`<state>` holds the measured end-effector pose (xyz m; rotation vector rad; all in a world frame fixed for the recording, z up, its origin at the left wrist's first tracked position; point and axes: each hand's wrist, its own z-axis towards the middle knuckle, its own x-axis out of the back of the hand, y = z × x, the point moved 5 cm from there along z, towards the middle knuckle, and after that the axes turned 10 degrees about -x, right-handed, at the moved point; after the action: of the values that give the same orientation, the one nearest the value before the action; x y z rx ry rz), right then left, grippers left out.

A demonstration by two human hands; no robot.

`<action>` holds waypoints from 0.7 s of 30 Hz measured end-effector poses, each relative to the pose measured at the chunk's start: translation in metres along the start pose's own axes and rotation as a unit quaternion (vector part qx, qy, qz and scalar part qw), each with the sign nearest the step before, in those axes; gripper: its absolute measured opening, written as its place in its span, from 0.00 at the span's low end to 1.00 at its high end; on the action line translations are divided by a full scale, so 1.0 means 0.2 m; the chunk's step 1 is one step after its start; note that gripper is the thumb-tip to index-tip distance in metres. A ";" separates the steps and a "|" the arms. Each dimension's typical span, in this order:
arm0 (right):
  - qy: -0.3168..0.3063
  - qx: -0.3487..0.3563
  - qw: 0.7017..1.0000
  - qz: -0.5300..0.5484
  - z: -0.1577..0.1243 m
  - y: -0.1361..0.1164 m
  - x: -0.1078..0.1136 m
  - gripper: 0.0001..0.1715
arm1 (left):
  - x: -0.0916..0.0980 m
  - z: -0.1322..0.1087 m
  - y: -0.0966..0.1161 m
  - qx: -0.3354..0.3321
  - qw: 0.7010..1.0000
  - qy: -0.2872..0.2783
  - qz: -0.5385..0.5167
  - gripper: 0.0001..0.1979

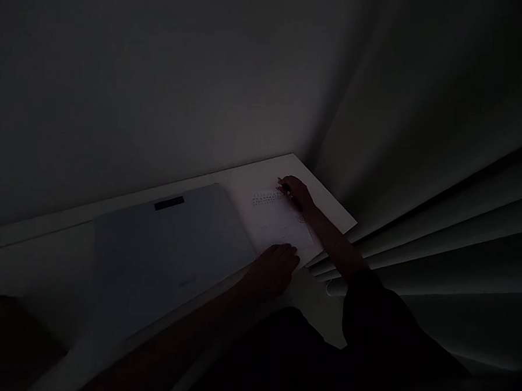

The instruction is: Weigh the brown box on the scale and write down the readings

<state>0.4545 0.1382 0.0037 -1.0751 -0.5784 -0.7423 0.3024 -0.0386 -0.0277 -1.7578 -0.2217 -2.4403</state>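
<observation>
The picture is very dark. A white sheet of paper (277, 222) lies near the right end of a narrow white desk (262, 171), with rows of small dark marks along its top. My right hand (297, 191) is over the sheet's upper right part, its fingers closed round a dark pen (292, 198). Down at the sheet's lower edge rests my left hand (277, 267), its fingers loosely bent and laid on the paper. Shadow hides most detail of both hands.
A large flat grey slab (165, 254), like a closed laptop, lies left of the paper, a small black rectangle (169, 203) near its far edge. A plain wall (162, 85) runs behind the desk. Pale curtain folds (424, 245) hang close on the right.
</observation>
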 end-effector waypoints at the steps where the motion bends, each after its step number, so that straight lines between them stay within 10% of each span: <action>1: -0.013 0.032 0.999 -0.020 0.00 0.00 -0.01 0.14 | 0.00 0.00 0.00 0.000 1.000 0.002 0.000 0.17; 21: -0.173 0.127 0.940 -0.266 -0.06 -0.01 -0.14 0.26 | 0.04 0.01 0.01 0.002 1.000 -0.029 0.006 0.18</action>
<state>0.4357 0.1341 -0.0202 -0.8136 -1.2655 -0.9180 0.3028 -0.0397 -0.0189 -1.8252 -0.2217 -2.3808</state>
